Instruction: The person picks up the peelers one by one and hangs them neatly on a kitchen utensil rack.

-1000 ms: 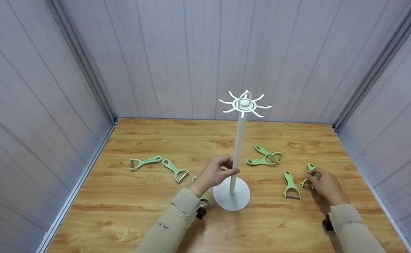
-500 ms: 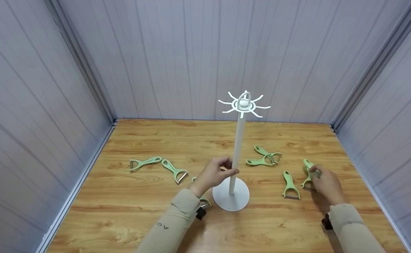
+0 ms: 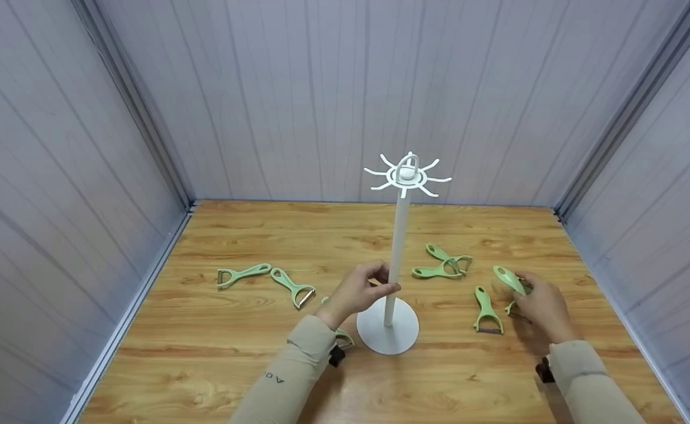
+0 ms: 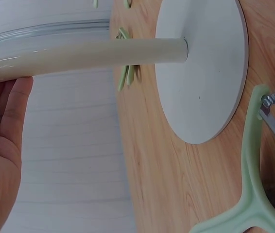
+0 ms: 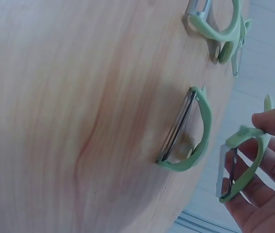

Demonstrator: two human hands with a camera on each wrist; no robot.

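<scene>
A white stand has a round base [image 3: 377, 338], a pole [image 3: 399, 235] and a crown of hooks [image 3: 420, 178] bearing nothing. My left hand [image 3: 359, 294] grips the lower pole between thumb and fingers; the left wrist view shows fingertips [image 4: 23, 87] against it. At the right, my right hand [image 3: 544, 303] pinches a green peeler [image 5: 259, 158], its handle end [image 3: 507, 277] tilted up. Below that hand another peeler [image 5: 203, 141] lies on the table, mostly hidden in the head view. Left of it lies one more peeler [image 3: 484, 303].
Two crossed peelers [image 3: 439, 270] lie right of the pole. Farther left are a peeler [image 3: 247, 272] and one with a toothed blade [image 3: 291, 287]. A peeler [image 4: 251, 170] sits partly under my left forearm. Panel walls [image 3: 274, 106] enclose the wooden table [image 3: 203, 365].
My right hand has drawn one peeler up and away from the one beneath it, its handle end swinging left. My left hand keeps its grip on the pole.
</scene>
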